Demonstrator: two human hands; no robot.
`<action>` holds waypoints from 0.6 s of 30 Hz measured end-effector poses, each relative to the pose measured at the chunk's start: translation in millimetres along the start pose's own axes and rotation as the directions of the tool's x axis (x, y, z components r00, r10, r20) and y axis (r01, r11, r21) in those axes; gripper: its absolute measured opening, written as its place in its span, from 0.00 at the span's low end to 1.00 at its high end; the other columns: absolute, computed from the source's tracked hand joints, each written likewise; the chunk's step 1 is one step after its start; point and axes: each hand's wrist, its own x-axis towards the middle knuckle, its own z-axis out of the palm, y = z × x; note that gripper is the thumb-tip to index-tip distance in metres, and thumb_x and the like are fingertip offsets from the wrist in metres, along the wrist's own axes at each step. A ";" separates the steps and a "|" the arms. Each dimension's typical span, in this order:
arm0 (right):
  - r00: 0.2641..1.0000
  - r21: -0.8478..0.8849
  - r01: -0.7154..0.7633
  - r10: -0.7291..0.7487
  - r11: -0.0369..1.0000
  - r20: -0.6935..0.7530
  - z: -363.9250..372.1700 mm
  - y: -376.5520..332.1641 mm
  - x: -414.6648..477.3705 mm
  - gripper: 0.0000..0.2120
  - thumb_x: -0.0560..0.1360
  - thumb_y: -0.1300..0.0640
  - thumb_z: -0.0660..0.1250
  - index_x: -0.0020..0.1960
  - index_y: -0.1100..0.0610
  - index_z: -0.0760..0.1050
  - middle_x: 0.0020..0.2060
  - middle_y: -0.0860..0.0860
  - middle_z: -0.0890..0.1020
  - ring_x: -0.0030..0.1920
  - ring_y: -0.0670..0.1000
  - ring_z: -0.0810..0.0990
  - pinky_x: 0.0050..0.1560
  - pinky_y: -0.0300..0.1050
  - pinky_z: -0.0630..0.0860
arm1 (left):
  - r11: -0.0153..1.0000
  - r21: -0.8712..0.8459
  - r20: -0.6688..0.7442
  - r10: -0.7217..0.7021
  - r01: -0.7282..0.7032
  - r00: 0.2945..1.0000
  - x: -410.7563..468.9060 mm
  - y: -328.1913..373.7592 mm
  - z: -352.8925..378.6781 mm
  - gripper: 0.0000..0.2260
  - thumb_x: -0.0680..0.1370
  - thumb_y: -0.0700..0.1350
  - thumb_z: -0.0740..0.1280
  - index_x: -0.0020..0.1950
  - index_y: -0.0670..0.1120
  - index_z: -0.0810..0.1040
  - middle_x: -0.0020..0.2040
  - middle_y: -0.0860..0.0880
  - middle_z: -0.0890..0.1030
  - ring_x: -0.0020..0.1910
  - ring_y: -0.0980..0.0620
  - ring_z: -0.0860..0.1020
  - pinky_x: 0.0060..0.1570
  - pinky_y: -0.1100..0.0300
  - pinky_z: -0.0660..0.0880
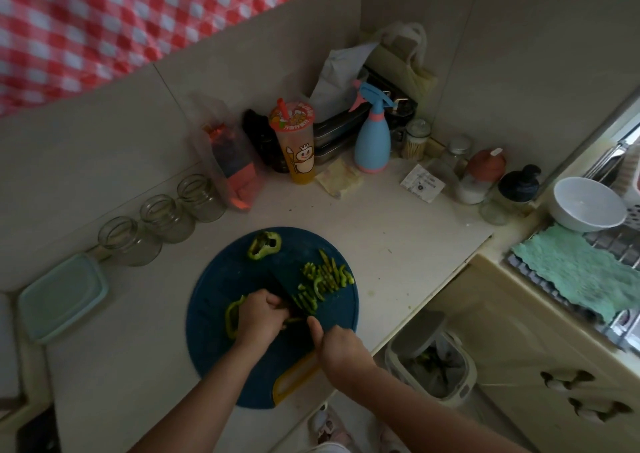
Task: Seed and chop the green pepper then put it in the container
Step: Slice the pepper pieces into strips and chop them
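Observation:
A round dark blue cutting board (221, 286) lies on the counter. My left hand (258, 317) presses a green pepper piece (232, 315) down on it, fingers curled. My right hand (337, 347) grips the handle of a dark-bladed knife (282, 288), whose blade rests against the left fingers. Chopped pepper strips (323, 279) lie in a pile to the right of the blade. Another pepper piece (264, 246) sits at the board's far edge. A pale green rectangular container (62, 296) stands to the left of the board.
Three glass jars (162, 218) line the wall at the left. A drink cup (296, 141), blue spray bottle (372, 134) and condiment jars crowd the back corner. A white bowl (587, 203) sits by the sink at right. A bin (429, 359) stands below the counter edge.

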 end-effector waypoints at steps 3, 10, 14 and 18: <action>0.999 0.054 -0.051 0.051 0.997 -0.006 -1.4 3.6 -9.2 0.26 0.82 0.44 0.44 0.63 0.59 0.71 0.32 0.49 0.66 0.39 0.54 0.73 0.44 0.48 0.69 | 1.000 0.006 -0.023 0.002 -0.002 1.000 -1.1 0.3 1.7 0.10 0.71 0.34 0.72 0.38 0.45 0.73 0.37 0.47 0.78 0.34 0.50 0.79 0.36 0.56 0.79; 0.997 0.151 -0.069 0.066 0.986 0.028 4.5 22.5 -13.8 0.22 0.83 0.54 0.45 0.75 0.59 0.56 0.47 0.61 0.74 0.44 0.58 0.74 0.44 0.51 0.68 | 0.998 0.050 -0.031 0.040 -0.038 0.999 -0.4 1.8 2.0 0.08 0.70 0.34 0.72 0.43 0.43 0.74 0.34 0.52 0.75 0.34 0.55 0.76 0.31 0.66 0.71; 0.999 0.098 -0.015 0.018 0.995 -0.031 3.2 15.9 -11.9 0.50 0.55 0.28 0.28 0.50 0.58 0.73 0.30 0.49 0.66 0.29 0.46 0.63 0.43 0.44 0.68 | 0.991 0.124 0.050 0.041 -0.047 0.998 -8.1 -2.1 8.9 0.11 0.70 0.35 0.72 0.39 0.46 0.72 0.34 0.53 0.75 0.34 0.56 0.75 0.30 0.68 0.69; 1.000 0.053 0.013 -0.012 0.999 -0.012 -3.4 5.3 -6.8 0.49 0.56 0.30 0.28 0.48 0.65 0.69 0.30 0.49 0.65 0.30 0.48 0.65 0.44 0.45 0.68 | 0.992 0.099 0.052 0.071 -0.075 0.996 -11.5 -6.3 9.3 0.12 0.71 0.37 0.72 0.37 0.49 0.71 0.34 0.52 0.76 0.34 0.58 0.75 0.30 0.68 0.72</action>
